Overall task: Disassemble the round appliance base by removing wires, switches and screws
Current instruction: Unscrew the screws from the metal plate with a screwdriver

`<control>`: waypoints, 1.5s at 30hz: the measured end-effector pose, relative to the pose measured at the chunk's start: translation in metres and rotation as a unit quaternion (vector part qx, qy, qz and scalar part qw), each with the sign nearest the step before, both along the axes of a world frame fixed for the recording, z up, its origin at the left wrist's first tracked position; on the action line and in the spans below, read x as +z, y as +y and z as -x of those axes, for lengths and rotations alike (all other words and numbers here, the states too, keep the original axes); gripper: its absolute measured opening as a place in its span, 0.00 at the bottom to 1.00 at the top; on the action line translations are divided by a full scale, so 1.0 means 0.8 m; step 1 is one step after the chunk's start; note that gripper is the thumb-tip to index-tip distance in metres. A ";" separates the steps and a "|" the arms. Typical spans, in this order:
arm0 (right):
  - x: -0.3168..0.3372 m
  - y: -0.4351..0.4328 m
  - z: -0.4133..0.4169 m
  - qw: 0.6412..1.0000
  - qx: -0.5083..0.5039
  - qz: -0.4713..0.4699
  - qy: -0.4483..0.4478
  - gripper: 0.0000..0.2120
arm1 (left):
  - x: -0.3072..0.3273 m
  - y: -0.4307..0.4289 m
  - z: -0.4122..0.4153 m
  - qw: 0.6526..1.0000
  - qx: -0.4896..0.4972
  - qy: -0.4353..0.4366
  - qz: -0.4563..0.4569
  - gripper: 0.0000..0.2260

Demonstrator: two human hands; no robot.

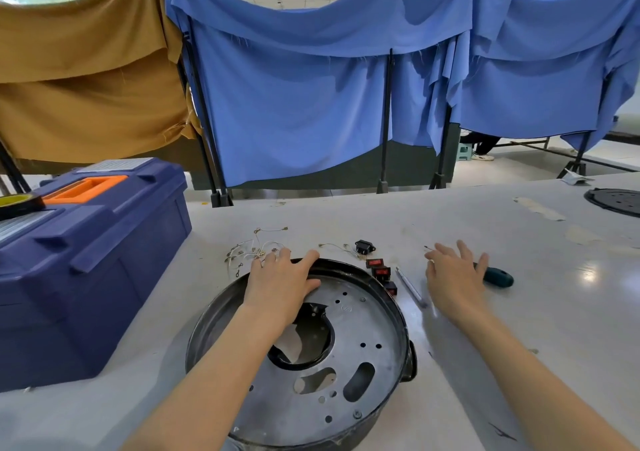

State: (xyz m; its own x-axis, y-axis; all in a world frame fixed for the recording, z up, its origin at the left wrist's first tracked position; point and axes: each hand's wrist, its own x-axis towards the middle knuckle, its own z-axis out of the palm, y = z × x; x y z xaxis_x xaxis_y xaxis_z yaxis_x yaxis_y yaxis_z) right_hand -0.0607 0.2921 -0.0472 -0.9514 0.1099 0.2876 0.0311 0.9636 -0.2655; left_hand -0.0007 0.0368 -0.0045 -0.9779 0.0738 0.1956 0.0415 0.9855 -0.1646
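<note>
- Nearest to me, the round appliance base [349, 326] lies flat on the white table [554, 329], open side up, so I see its grey metal plate with cut-outs and a screw near the close edge.
- My left forearm crosses the base's left half and hides part of the plate and the centre opening.
- Just beyond the base's right rim lie the red switches [379, 270] in a short row, with a thin pen-like tool [411, 287] beside them.
- Further right lies a screwdriver [498, 277] with a dark green handle, its shaft hidden under my right hand.
- Past the far rim lies a loose tangle of pale wires [254, 248], and to their right a small black socket [364, 246].
- A blue toolbox [90, 270] with an orange handle stands at the left, well apart from the base, and a roll of tape [19, 205] sits on its lid.
- A black round plate [614, 202] sits at the far right table edge.
- Blue cloth [311, 111] and tan cloth [86, 70] hang on frames behind the table.
- My left hand [280, 284] rests on the base's far rim, fingers spread over the edge and thumb on the plate, gripping nothing.
- My right hand [453, 277] is splayed wide over the table beside the screwdriver handle, holding nothing; I cannot tell whether it touches.
</note>
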 end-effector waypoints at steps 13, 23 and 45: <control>-0.001 0.008 -0.001 0.990 -0.109 -0.091 -0.015 0.06 | -0.001 0.005 -0.002 1.000 0.015 -0.007 0.009 0.19; 0.015 -0.010 0.000 0.989 0.040 0.106 0.098 0.09 | 0.000 0.006 -0.001 0.999 0.029 -0.020 0.012 0.18; 0.153 -0.049 -0.062 0.792 0.206 0.574 0.030 0.14 | 0.031 -0.011 0.002 0.990 0.013 -0.110 -0.083 0.18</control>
